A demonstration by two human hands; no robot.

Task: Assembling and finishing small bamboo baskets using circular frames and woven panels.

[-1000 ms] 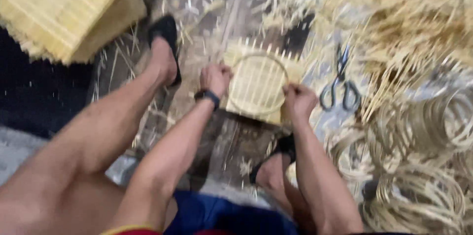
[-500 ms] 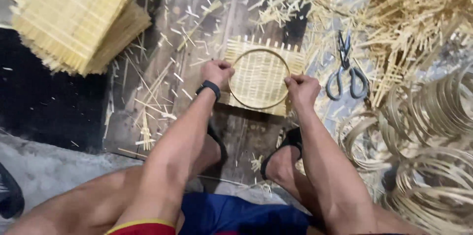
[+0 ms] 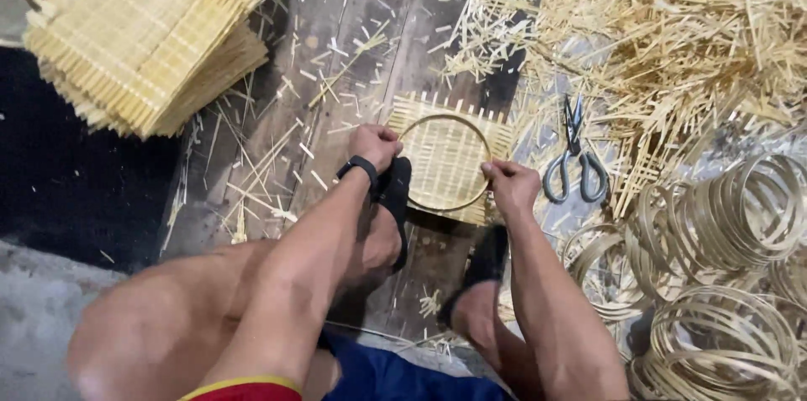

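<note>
A square woven bamboo mat [image 3: 447, 155] lies on the wooden floor with a round bamboo hoop [image 3: 471, 125] pressed onto it. My left hand [image 3: 375, 145] grips the hoop and mat at the left edge; a black band is on that wrist. At the right edge my right hand [image 3: 509, 185] holds the same hoop and mat. Both my feet in black sandals [image 3: 395, 196] rest just below the mat.
A stack of woven mats [image 3: 143, 39] sits at the top left. Scissors [image 3: 573, 166] lie right of the mat. Many bamboo hoops [image 3: 723, 241] pile up at the right, loose bamboo offcuts [image 3: 672, 23] at the top right.
My left leg has drawn in, and its foot now sits close under the mat. Both hands keep their hold on the hoop and mat.
</note>
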